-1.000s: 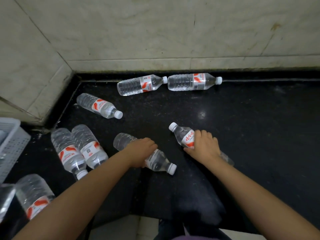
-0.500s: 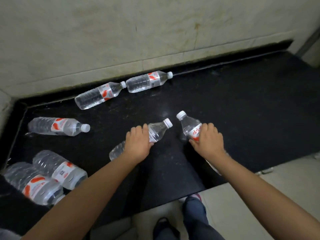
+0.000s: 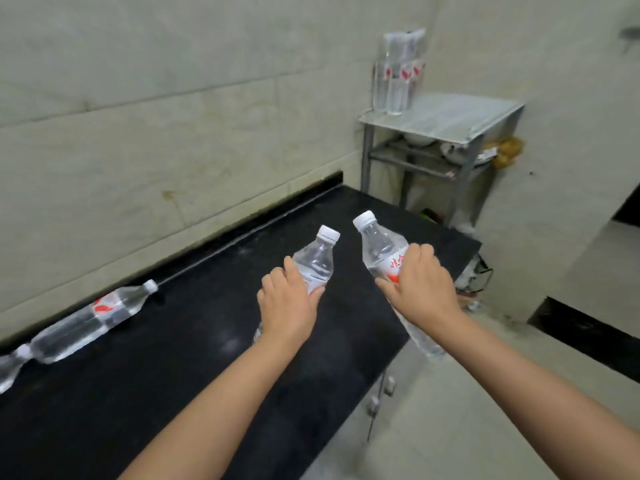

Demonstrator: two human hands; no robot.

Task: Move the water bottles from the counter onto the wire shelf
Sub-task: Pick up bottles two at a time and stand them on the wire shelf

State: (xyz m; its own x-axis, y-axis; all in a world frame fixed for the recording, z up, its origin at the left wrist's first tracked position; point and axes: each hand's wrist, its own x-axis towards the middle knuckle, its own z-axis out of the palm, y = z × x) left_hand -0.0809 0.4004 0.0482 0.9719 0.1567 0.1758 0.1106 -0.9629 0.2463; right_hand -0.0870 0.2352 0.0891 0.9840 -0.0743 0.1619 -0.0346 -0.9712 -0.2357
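The left hand point(image 3: 287, 306) holds a clear water bottle point(image 3: 313, 261) with its fingers point(image 3: 277, 275) curled around the middle, the white cap pointing up and away. The right hand point(image 3: 420, 289) holds a second water bottle point(image 3: 381, 244), fingers clamped around its red and white label; this bottle is tilted, with its base low, past the edge of the black worktop point(image 3: 173, 375). Both bottles are lifted above the worktop. One more bottle point(image 3: 93, 320) lies on its side on the worktop near the tiled wall point(image 3: 173, 116), and another one point(image 3: 8, 370) is cut by the left border. The wire shelf point(image 3: 446, 116) stands in the corner, well apart, with upright bottles point(image 3: 398, 77) on its top.
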